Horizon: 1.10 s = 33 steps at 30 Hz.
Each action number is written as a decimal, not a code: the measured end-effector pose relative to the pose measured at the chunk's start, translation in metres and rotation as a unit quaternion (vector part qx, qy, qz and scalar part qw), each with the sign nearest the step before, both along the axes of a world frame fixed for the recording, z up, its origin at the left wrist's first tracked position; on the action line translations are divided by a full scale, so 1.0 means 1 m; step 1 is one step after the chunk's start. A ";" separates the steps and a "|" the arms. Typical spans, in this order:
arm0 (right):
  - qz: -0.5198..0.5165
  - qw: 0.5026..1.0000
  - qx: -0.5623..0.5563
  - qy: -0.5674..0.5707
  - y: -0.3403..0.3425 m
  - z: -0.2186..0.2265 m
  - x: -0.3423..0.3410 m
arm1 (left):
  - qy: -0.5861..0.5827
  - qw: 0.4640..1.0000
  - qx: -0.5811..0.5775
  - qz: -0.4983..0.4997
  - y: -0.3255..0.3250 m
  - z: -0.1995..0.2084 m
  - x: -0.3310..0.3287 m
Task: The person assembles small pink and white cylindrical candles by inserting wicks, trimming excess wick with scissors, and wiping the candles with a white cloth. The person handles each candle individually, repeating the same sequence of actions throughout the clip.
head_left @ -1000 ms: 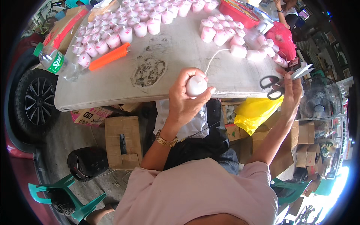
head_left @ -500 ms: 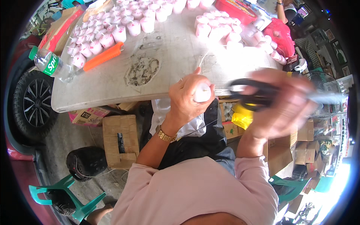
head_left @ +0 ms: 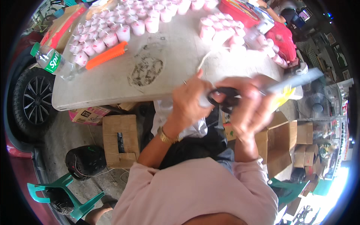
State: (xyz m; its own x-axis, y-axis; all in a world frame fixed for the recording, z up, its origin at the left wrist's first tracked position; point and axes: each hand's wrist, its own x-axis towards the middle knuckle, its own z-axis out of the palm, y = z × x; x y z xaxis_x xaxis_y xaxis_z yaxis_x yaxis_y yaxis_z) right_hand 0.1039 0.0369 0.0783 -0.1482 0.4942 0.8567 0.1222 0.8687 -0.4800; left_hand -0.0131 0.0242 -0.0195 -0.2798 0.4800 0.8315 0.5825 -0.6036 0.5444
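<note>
My left hand (head_left: 187,99) is closed round a small pale candle (head_left: 204,98), mostly hidden by fingers and blurred. A long white wick (head_left: 203,61) stretches away from that hand over the table. My right hand (head_left: 249,101) is wrapped round scissors, their blades (head_left: 294,80) pointing right and the black handles (head_left: 225,99) towards the candle. The handles look to be against the candle's end, but blur hides whether they touch. Rows of pink-and-white candles (head_left: 123,33) with upright wicks stand at the far left, and a smaller candle group (head_left: 221,34) sits at the far right.
On the white table (head_left: 86,88) lie an orange-handled tool (head_left: 107,56) and a green-capped clear bottle (head_left: 50,60). A red container (head_left: 236,11) and a red bag (head_left: 281,39) are at the far right. Cardboard boxes (head_left: 120,137) and a green chair (head_left: 67,195) stand below.
My right hand has swung left with the scissors, bringing their handles up to the candle in my left hand. The candle's round end, visible before, is now largely covered.
</note>
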 end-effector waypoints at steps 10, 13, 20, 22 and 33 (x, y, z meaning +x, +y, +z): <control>0.044 0.983 -0.163 0.070 -0.001 -0.033 0.001 | 0.034 0.999 0.014 0.014 0.001 -0.009 -0.010; 0.145 0.937 -0.306 0.090 -0.012 -0.053 0.023 | -0.028 0.998 -0.040 0.047 0.000 -0.009 -0.028; 0.318 0.715 -0.522 -0.341 -0.073 -0.136 0.043 | 0.185 0.943 -0.190 0.200 -0.042 0.007 -0.064; 0.424 0.660 -0.530 -0.322 -0.069 -0.146 0.051 | 0.167 0.942 -0.239 0.164 -0.054 0.013 -0.074; 0.635 0.509 -0.556 -0.170 -0.036 -0.170 0.063 | 0.041 0.934 -0.356 0.011 -0.072 0.034 -0.075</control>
State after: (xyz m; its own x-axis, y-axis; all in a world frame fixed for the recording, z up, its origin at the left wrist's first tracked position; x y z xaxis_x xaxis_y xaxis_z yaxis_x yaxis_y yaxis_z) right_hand 0.1671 0.0005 -0.0918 -0.9990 -0.0334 -0.0292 0.0408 -0.4348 -0.8996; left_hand -0.0882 -0.0481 0.0141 -0.2448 0.9139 0.3239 0.6482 -0.0942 0.7556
